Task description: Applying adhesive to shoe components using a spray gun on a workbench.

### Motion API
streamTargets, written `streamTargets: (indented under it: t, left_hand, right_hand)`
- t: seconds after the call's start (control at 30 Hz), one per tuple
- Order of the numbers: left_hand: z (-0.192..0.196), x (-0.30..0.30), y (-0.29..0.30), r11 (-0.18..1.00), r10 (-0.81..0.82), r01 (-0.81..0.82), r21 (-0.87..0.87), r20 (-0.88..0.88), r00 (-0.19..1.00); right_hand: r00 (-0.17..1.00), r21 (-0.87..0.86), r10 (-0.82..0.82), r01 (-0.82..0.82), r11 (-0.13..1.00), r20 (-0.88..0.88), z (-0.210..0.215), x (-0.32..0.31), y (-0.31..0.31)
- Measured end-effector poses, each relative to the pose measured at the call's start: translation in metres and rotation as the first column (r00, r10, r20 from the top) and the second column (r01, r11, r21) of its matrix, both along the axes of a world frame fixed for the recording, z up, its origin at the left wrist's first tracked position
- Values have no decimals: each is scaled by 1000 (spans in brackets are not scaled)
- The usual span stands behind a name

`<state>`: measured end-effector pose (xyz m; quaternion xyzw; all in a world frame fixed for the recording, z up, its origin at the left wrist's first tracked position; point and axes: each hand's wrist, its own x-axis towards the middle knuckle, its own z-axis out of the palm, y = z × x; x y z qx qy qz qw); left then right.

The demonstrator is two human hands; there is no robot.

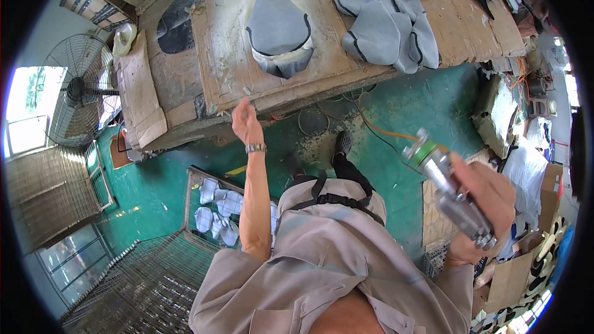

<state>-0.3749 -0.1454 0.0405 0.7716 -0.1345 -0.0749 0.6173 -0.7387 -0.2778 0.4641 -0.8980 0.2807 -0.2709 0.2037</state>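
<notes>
My right hand (489,195) is wrapped round a silver hand tool (440,170) with a green collar and a translucent lower part. It looks like a spray gun and is held up at the right, away from the bench. My left hand (246,125) is at the bench's near edge, fingers partly extended, with nothing seen in it. Beyond it on the bench sits a grey padded piece (278,25) with black edging and pale foam (281,62) along its near side. Several similar grey pieces (374,31) lie farther right, some overlapping.
Cardboard (229,55) with whitish residue covers the worktop. An orange hose (387,131) hangs below it. At the left stand a large fan (75,89) and a wire rack (161,284). Grey pieces (218,201) rest on a low frame beside my left forearm. Boxes (550,188) line the right.
</notes>
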Motion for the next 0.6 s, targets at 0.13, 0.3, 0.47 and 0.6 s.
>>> streamTargets:
  t: [0.13, 0.3, 0.47, 0.6]
  left_hand:
    - [31, 40, -64, 998, -25, 37, -51, 217, 976]
    - [60, 85, -146, 914, -339, 73, 400, 651, 679]
    - [41, 102, -169, 851, -452, 132, 508, 581, 677]
    - [44, 107, -171, 863, -435, 113, 492, 610, 662]
  right_hand:
    - [974, 156, -185, 205, 966, -131, 0, -13, 11]
    - [938, 250, -211, 281, 926, -274, 7, -51, -7]
    - [995, 68, -69, 74, 995, -77, -4, -70, -32]
    - [998, 180, -48, 56, 982, -44, -12, -88, -43]
